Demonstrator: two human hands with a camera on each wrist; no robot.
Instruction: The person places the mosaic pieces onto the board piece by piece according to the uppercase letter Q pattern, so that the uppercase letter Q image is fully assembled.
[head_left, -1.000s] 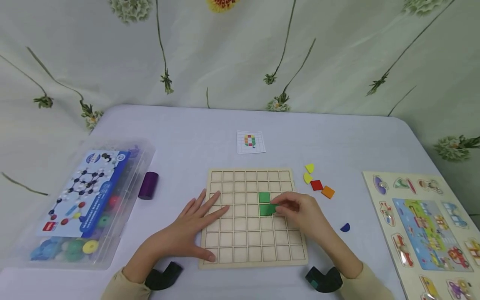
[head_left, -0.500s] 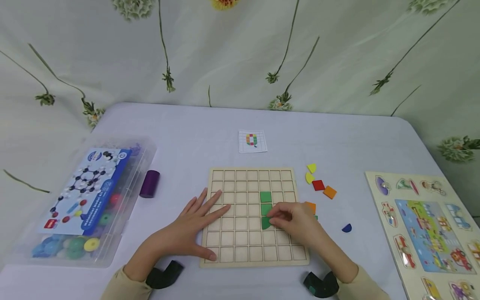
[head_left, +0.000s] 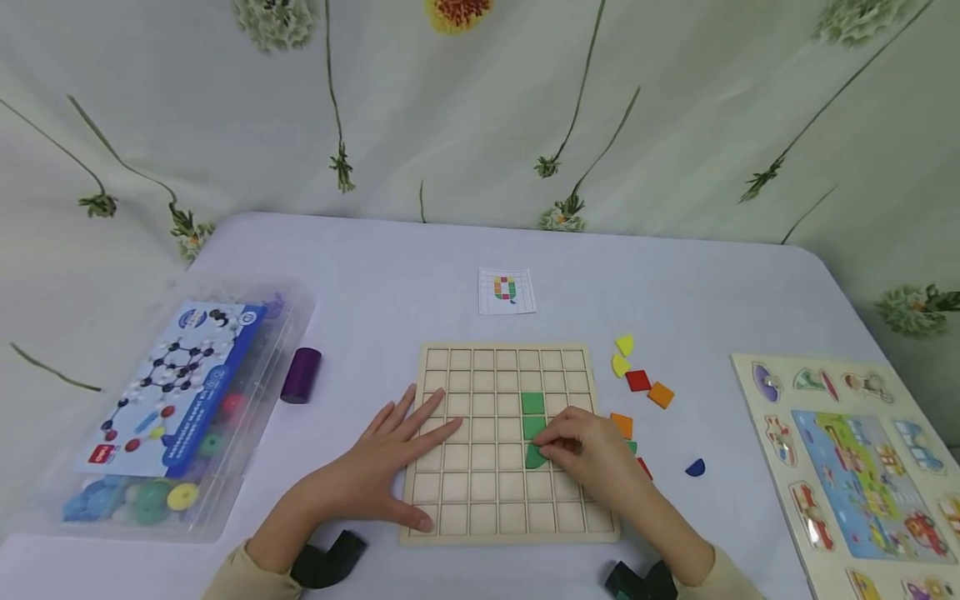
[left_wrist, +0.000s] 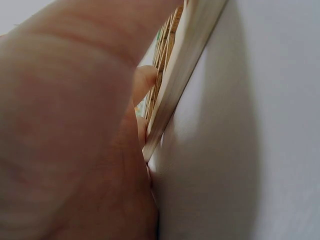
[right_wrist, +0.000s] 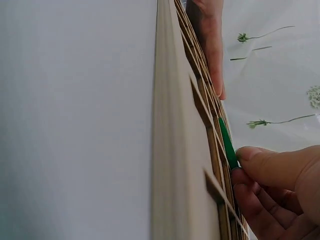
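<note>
A person's right hand (head_left: 592, 450), its grip narrow, pinches a green piece (head_left: 534, 457) over a gridded board (head_left: 510, 539), at the cell just below two green squares (head_left: 532, 403) set one under the other. Whether the piece lies flat in its cell cannot be told, part of it being covered. The left hand (head_left: 375, 467), its grip wide, rests spread on the board's left side. On the pale surface (head_left: 375, 258), a card (head_left: 507, 291) printed with a coloured figure lies beyond the board. To the right are two yellow pieces (head_left: 620, 366), a red piece (head_left: 638, 381), two orange pieces (head_left: 660, 395) and a blue half-disc (head_left: 696, 467). A purple cylinder (head_left: 302, 376) sits beside a clear box (head_left: 228, 492) at left, a picture puzzle (head_left: 828, 575) at far right
</note>
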